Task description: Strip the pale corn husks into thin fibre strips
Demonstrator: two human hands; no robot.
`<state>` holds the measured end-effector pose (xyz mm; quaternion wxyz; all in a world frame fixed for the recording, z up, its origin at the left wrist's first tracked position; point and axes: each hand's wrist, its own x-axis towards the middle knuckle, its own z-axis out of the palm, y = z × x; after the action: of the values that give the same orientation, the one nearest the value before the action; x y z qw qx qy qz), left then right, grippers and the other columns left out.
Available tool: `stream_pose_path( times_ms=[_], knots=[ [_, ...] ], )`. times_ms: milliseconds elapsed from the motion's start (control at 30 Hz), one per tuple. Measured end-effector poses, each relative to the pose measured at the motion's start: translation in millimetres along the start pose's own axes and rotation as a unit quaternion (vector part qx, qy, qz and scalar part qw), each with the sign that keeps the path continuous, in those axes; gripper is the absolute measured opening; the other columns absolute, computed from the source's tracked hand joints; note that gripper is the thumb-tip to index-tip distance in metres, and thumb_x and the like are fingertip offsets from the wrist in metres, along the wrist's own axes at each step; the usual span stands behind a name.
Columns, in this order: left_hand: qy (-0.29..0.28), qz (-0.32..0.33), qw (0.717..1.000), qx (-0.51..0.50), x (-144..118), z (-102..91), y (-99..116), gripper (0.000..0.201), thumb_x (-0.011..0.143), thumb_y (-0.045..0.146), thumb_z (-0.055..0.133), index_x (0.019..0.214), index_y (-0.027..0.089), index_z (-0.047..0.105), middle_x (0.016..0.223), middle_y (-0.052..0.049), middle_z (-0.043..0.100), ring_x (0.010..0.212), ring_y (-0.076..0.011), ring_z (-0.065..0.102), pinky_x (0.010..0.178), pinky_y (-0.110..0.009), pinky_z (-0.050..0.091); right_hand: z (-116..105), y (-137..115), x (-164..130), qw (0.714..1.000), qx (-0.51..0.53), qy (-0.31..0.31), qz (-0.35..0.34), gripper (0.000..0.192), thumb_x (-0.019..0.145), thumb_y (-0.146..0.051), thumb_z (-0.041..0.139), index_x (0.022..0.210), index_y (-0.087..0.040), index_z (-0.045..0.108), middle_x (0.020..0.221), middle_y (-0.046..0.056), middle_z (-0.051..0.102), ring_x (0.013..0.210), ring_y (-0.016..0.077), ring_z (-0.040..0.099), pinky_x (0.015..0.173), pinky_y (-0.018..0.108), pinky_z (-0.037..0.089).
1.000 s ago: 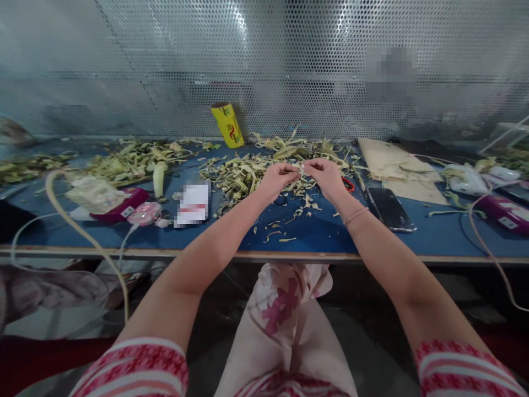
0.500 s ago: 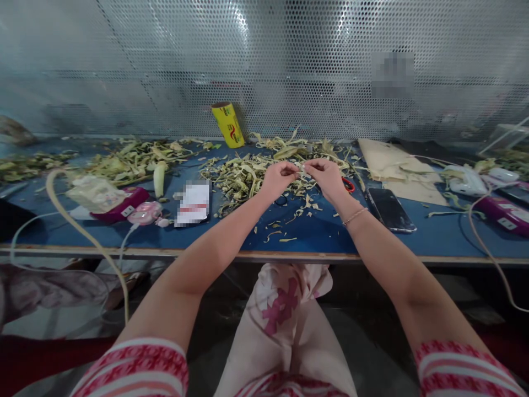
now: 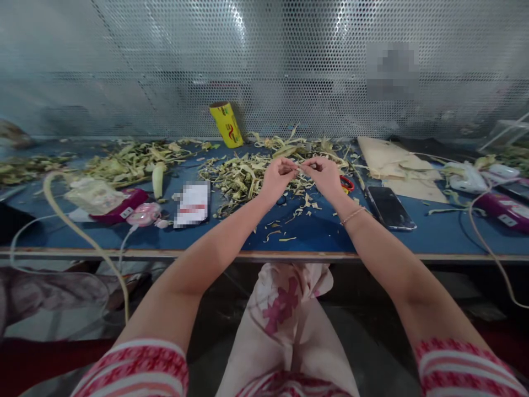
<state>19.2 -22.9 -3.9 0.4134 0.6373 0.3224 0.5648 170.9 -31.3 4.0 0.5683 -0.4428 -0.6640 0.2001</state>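
My left hand [image 3: 278, 177] and my right hand [image 3: 326, 175] meet above the blue table [image 3: 322, 234], fingertips pinched together on a thin pale plant strip [image 3: 301, 165] held between them. Right below and behind the hands lies a heap of yellow-green plant peelings [image 3: 242, 175]. Small scraps [image 3: 285, 238] are scattered on the table in front of the hands. A red-handled pair of scissors [image 3: 346, 183] lies partly hidden behind my right hand.
A black phone [image 3: 390, 208] lies right of my right hand, beside brown cardboard [image 3: 392, 165]. A yellow roll [image 3: 226, 124] leans on the perforated metal wall. At left are a white card [image 3: 192, 204], a pink device [image 3: 142, 213], a bag [image 3: 93, 194], hoses and more peelings [image 3: 132, 160].
Both hands have lifted slightly and drawn a little closer together while still pinching the strip. Nothing else on the table has moved.
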Motion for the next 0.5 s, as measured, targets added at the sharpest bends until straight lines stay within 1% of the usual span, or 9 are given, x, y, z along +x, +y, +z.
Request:
stream_pose_path(
  times_ms=[100, 200, 267, 367, 500],
  knots=[
    [0.015, -0.006, 1.0, 0.0, -1.1, 0.3, 2.4, 0.019, 0.07, 0.012, 0.068, 0.08, 0.018, 0.053, 0.083, -0.004, 0.067, 0.081, -0.015, 0.065, 0.08, -0.033, 0.052, 0.9, 1.3, -0.4, 1.0, 0.001, -0.002, -0.009, 0.011, 0.075, -0.026, 0.064, 0.077, -0.018, 0.071, 0.072, 0.002, 0.066, 0.065, 0.0135, 0.056, 0.062, 0.028, 0.044],
    [0.026, -0.013, 0.999, -0.017, -1.6, 1.0, 4.0, 0.02, 0.069, 0.01, 0.069, 0.079, 0.018, 0.053, 0.081, -0.003, 0.068, 0.08, -0.015, 0.065, 0.079, -0.033, 0.052, 0.6, 0.4, -1.6, 1.0, -0.012, 0.002, -0.019, 0.015, 0.077, -0.029, 0.063, 0.081, -0.018, 0.073, 0.081, 0.005, 0.069, 0.073, 0.0164, 0.061, 0.069, 0.032, 0.048],
    [0.037, -0.025, 0.998, -0.042, -0.8, 1.5, 3.0, 0.021, 0.068, 0.01, 0.07, 0.078, 0.018, 0.054, 0.08, -0.003, 0.068, 0.078, -0.0145, 0.065, 0.078, -0.032, 0.052, -0.1, -0.7, -2.4, 0.999, -0.014, 0.0, -0.033, 0.019, 0.081, -0.031, 0.06, 0.083, -0.018, 0.074, 0.086, 0.006, 0.07, 0.079, 0.0177, 0.063, 0.075, 0.033, 0.049],
    [0.058, -0.063, 0.992, -0.097, 1.6, 2.0, -0.4, 0.022, 0.067, 0.012, 0.071, 0.077, 0.017, 0.053, 0.076, -0.001, 0.067, 0.071, -0.0117, 0.063, 0.077, -0.031, 0.052, -0.8, -1.0, -2.9, 0.998, -0.013, -0.018, -0.06, 0.024, 0.085, -0.034, 0.057, 0.088, -0.019, 0.075, 0.092, 0.007, 0.071, 0.086, 0.0187, 0.064, 0.08, 0.035, 0.05],
    [0.067, -0.086, 0.983, -0.149, 3.4, 1.8, -3.5, 0.026, 0.064, 0.012, 0.073, 0.078, 0.017, 0.052, 0.072, 0.001, 0.066, 0.069, -0.0096, 0.063, 0.077, -0.029, 0.052, 0.5, 2.5, -2.0, 0.996, -0.038, -0.032, -0.077, 0.024, 0.08, -0.038, 0.064, 0.093, -0.02, 0.075, 0.097, 0.009, 0.07, 0.087, 0.0202, 0.064, 0.079, 0.036, 0.052]
  ],
)
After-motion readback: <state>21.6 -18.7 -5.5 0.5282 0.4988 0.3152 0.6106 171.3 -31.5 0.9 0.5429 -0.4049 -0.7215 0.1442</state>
